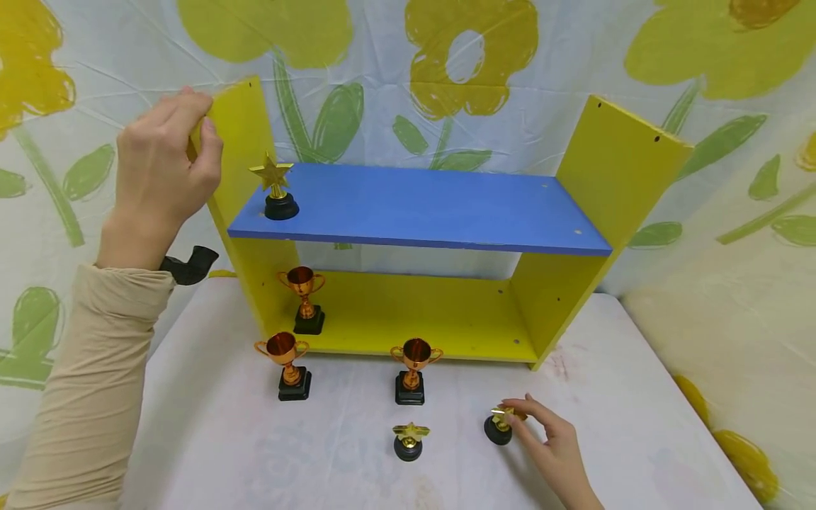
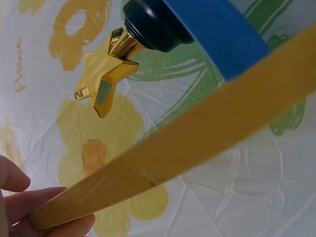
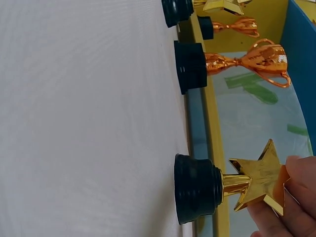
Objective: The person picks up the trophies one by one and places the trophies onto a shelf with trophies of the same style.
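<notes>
My left hand (image 1: 167, 156) grips the upper end of the shelf's yellow left side panel (image 1: 245, 124); in the left wrist view, its fingers (image 2: 74, 227) lie on both faces of the panel's end. At the front right, my right hand (image 1: 551, 443) pinches a gold star trophy (image 3: 261, 177) by the star. That trophy's black round base (image 3: 197, 190) is right at the tabletop. Another gold star trophy (image 1: 409, 440) stands to its left on the table. A third star trophy (image 1: 275, 188) stands at the left end of the blue shelf board (image 1: 421, 205).
One bronze cup trophy (image 1: 309, 301) stands on the yellow bottom board (image 1: 408, 312), at its left. Two more bronze cups, a left one (image 1: 292, 365) and a middle one (image 1: 411, 372), stand on the white-covered table (image 1: 344, 460) before the shelf. A flower-print cloth (image 1: 376, 42) hangs behind.
</notes>
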Tool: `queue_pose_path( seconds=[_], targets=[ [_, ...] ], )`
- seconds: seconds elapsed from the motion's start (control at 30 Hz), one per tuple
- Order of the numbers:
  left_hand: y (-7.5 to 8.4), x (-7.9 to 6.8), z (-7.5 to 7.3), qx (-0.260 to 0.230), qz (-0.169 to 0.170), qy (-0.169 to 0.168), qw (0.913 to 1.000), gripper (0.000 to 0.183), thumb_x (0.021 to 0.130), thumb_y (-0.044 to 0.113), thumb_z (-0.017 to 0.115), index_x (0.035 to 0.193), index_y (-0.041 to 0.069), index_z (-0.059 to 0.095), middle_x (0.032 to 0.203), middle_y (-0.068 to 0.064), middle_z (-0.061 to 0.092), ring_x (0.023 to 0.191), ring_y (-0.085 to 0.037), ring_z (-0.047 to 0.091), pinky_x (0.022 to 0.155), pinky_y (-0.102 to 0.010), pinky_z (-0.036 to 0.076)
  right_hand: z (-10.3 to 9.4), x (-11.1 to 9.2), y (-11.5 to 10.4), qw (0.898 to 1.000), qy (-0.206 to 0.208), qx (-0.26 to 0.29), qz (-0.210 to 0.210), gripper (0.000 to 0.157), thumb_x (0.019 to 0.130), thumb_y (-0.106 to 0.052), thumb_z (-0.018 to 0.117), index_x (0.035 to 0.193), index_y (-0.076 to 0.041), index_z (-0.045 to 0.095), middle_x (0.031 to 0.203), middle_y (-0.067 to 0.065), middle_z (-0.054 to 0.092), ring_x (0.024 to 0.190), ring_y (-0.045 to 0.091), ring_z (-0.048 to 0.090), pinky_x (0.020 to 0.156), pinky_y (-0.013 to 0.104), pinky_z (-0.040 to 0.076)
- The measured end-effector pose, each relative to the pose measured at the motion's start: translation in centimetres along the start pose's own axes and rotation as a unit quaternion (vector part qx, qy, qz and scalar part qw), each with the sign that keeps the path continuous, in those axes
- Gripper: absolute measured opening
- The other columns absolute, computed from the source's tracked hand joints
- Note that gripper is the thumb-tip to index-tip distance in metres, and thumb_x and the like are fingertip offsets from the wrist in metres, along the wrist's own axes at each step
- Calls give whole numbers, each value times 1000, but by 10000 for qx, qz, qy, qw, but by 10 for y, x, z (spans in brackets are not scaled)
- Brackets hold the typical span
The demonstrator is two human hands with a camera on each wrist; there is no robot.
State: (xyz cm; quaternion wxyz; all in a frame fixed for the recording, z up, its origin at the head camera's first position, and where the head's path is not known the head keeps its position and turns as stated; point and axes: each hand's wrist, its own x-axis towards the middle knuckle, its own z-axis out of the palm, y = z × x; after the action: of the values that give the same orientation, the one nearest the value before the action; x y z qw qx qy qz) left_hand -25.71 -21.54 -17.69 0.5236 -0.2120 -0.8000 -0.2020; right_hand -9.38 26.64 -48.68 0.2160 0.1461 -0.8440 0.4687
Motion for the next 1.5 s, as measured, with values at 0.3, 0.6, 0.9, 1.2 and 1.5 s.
queue_pose_path(
  seconds=[0.3, 0.6, 0.9, 1.2, 1.5],
  targets=[
    [-3, -2, -1, 9, 108, 1, 9999, 35, 97, 12, 45, 112, -7, 69, 112, -22, 70, 112, -41, 64, 107, -46, 43, 2, 2, -5, 9984, 102, 64, -557, 28, 80, 14, 72, 103, -3, 73, 93, 7, 74, 81, 8, 64, 109, 24, 38],
    [0, -1, -3, -10, 68, -97, 9999, 33, 97, 12, 43, 109, -7, 68, 110, -23, 69, 116, -41, 62, 109, -46, 40, 0, 4, -7, 9979, 107, -113, -636, 31, 77, 14, 75, 103, -3, 73, 91, 4, 74, 84, 5, 65, 109, 21, 37],
    [0, 0, -3, 9, 131, -167, 9998, 36, 98, 13, 42, 112, -7, 69, 113, -23, 69, 117, -40, 61, 110, -45, 39, 1, 3, -8, 9978, 69, -151, -646, 32, 76, 15, 76, 102, -3, 74, 90, 1, 75, 81, 6, 65, 108, 19, 37],
    [-1, 0, -4, 30, 110, -196, 9997, 38, 98, 14, 42, 114, -6, 70, 115, -22, 69, 119, -38, 61, 111, -46, 39, -1, 7, -16, 9970, 141, -220, -726, 33, 75, 14, 76, 102, -5, 75, 90, 1, 75, 90, 4, 67, 108, 19, 37],
    [0, 0, -4, 50, 65, -165, 9998, 37, 98, 14, 43, 112, -6, 70, 114, -21, 69, 118, -37, 62, 110, -45, 40, -8, 14, -20, 9967, 216, -135, -766, 33, 74, 17, 76, 102, -2, 75, 91, 5, 75, 84, 5, 67, 108, 24, 39]
  ],
)
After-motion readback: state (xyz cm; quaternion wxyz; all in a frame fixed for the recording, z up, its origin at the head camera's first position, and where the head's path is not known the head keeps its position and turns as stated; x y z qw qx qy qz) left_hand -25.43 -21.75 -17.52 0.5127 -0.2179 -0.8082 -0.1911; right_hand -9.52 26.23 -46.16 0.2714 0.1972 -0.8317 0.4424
